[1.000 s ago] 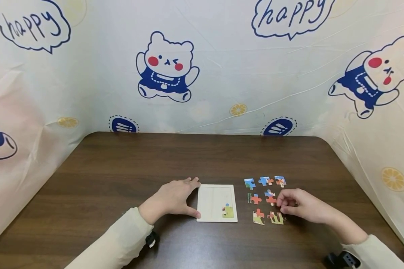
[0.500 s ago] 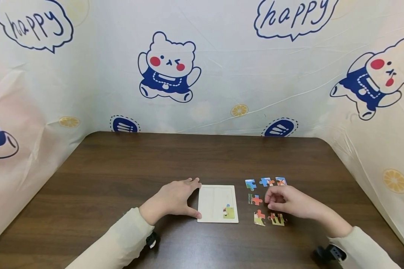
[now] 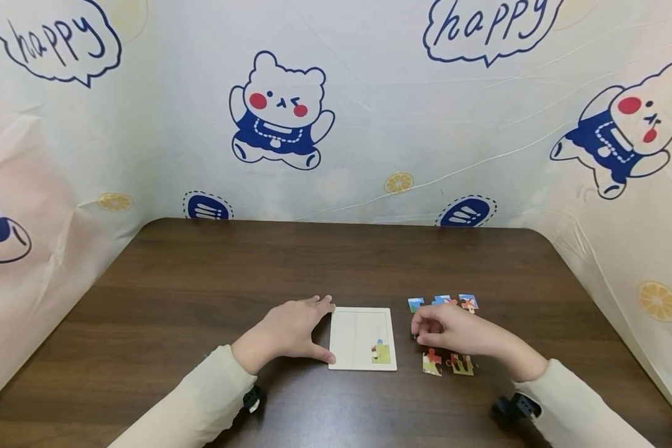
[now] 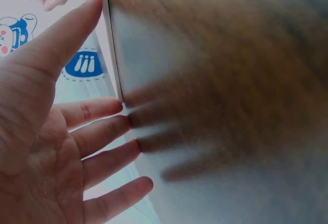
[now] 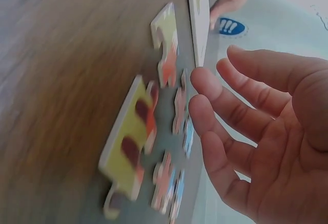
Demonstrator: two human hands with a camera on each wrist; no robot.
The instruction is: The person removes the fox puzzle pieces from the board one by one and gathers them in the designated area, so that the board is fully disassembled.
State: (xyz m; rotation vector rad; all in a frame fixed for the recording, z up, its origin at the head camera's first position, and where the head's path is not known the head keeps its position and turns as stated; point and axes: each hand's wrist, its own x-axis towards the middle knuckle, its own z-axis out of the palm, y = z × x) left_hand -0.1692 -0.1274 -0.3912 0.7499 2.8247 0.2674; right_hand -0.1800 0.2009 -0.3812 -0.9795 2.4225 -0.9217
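Observation:
The white puzzle board point(image 3: 350, 336) lies flat, with one green jigsaw piece point(image 3: 382, 354) in its lower right corner. My left hand point(image 3: 288, 328) rests along the board's left edge, thumb at the near corner and fingertips at the far one, its fingers fairly straight. Over the loose pieces hovers my right hand point(image 3: 462, 330), fingers loosely bent and nothing between thumb and fingertips in the right wrist view. Below it lie a green-and-red jigsaw piece point(image 3: 432, 364) and a green jigsaw piece with brown shapes point(image 5: 125, 142). The hand hides the middle row from the head camera.
Behind the right hand lie a blue jigsaw piece point(image 3: 415, 304) and a blue-and-orange jigsaw piece point(image 3: 468, 302), with another between them. The brown wooden table point(image 3: 201, 267) ends at a printed cloth backdrop point(image 3: 358, 124) at the back and sides.
My right hand has moved left across the loose pieces towards the board, uncovering the middle row's right side and then covering its left side. The left hand and board stay put.

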